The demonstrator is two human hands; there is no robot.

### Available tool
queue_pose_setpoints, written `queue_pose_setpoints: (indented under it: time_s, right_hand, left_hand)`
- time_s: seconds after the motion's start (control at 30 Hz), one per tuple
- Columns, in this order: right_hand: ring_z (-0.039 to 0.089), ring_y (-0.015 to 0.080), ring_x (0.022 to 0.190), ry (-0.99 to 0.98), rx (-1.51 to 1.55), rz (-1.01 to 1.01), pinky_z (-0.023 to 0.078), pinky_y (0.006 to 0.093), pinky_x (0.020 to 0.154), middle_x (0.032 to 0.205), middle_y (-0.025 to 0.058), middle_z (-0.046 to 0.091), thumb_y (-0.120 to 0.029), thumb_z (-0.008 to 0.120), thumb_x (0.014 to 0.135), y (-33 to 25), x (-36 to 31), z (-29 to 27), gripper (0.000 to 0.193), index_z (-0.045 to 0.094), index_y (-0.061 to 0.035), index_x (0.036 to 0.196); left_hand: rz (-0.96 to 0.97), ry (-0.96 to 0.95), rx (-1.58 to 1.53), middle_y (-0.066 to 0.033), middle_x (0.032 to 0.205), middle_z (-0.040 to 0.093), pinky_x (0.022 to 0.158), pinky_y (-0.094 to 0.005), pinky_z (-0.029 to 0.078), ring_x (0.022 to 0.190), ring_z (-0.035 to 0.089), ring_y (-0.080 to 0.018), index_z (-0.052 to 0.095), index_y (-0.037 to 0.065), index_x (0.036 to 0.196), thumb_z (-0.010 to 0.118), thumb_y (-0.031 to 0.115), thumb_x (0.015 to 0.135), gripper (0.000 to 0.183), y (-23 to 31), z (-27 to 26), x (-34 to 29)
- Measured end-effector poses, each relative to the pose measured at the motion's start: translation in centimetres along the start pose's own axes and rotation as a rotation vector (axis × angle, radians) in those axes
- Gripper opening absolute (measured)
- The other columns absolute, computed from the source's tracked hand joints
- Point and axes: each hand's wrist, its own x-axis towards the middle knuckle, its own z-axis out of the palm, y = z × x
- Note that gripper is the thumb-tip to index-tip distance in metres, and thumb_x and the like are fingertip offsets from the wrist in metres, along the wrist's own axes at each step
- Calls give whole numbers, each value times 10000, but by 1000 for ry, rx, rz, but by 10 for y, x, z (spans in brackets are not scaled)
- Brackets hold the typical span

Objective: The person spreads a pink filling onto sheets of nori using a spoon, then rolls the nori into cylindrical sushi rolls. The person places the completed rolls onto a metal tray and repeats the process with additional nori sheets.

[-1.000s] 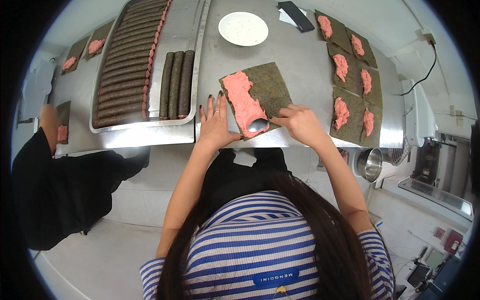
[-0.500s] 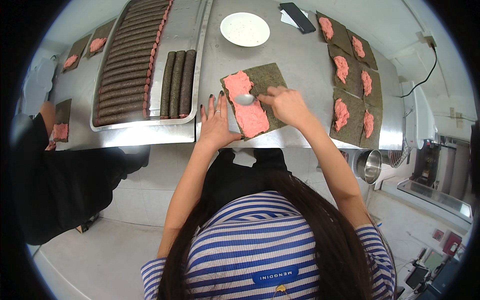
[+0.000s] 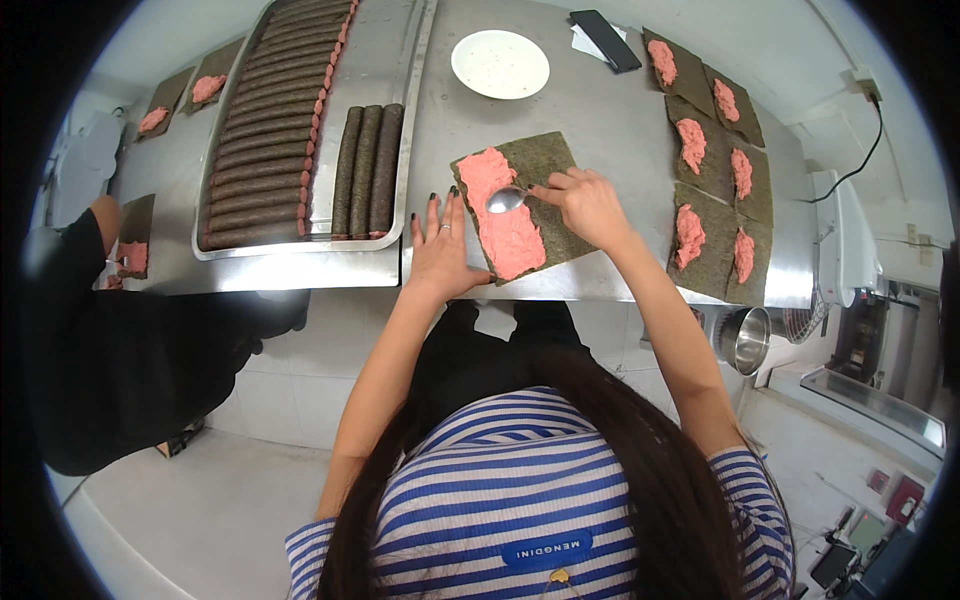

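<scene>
Since the frame of one second earlier, the spoon (image 3: 505, 200) in the right hand (image 3: 590, 210) had moved from the near end of the strip of pink paste (image 3: 512, 245) up to its farther half, while the left hand (image 3: 438, 262) had kept its place beside the strip. The steel table (image 3: 600, 110) spanned the upper half of the view. At its left lay a metal tray (image 3: 370, 70) containing a long stack of dark rolls (image 3: 270, 150), pink at their visible ends, and three separate rolls (image 3: 370, 180) set crosswise to these. At the right edge stood six dark green sheets (image 3: 715, 175) in two columns, each bearing a pink heap. Between tray and sheets, near the front edge, a single green sheet (image 3: 555, 180) lay flat and slightly turned, the paste covering its left side and its right side bare. A white dish (image 3: 500, 65) sat beyond it, with a black phone (image 3: 605, 40) farther to the right. The left hand was spread, gripping nothing, its thumb at the sheet's near corner and its fingers by the left edge. The right hand was closed around the spoon's handle, the bowl resting over the paste.
</scene>
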Motion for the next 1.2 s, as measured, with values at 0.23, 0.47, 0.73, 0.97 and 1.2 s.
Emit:
queue_pose_setpoints:
  time_s: [0.23, 0.47, 0.73, 0.97, 1.2]
  right_hand:
    - [593, 204, 828, 8, 2, 9, 487, 358, 720, 827, 9, 607, -65, 579, 732, 22, 26, 3, 334, 722, -178, 1013]
    - [589, 205, 819, 22, 88, -51, 496, 358, 724, 849, 11, 599, -52, 569, 739, 29, 32, -12, 349, 716, -176, 1031]
    - [616, 204, 852, 26, 72, -223, 495, 367, 737, 857, 14, 629, -116, 577, 765, 36, 41, 7, 267, 732, -182, 971]
    - [635, 227, 833, 42, 81, -210, 497, 371, 720, 836, 40, 649, -154, 581, 788, 33, 69, 15, 219, 739, -182, 937]
    - [643, 263, 824, -46, 52, -78, 515, 395, 696, 848, 76, 652, -159, 594, 820, 17, 75, 6, 177, 736, -146, 925]
  left_hand:
    - [-37, -35, 34, -187, 1540, 185, 1154, -541, 89, 1444, 80, -362, 57, -22, 1477, 827, 416, 592, 1252, 5, -2, 2]
    - [-17, 3, 48, -197, 1536, 177, 1146, -554, 129, 1437, 93, -382, 43, -15, 1480, 826, 410, 578, 1268, 0, -4, -4]
    - [17, 52, 58, -178, 1536, 189, 1150, -544, 135, 1431, 108, -385, 57, 6, 1486, 829, 431, 567, 1273, 1, 2, -3]
    - [26, 55, 107, -153, 1516, 254, 1142, -548, 171, 1420, 150, -388, 131, -6, 1473, 816, 471, 561, 1237, 0, -2, -3]
    - [120, 191, 68, -119, 1470, 335, 1122, -539, 219, 1400, 214, -377, 251, 83, 1454, 671, 385, 783, 847, -8, -11, 1]
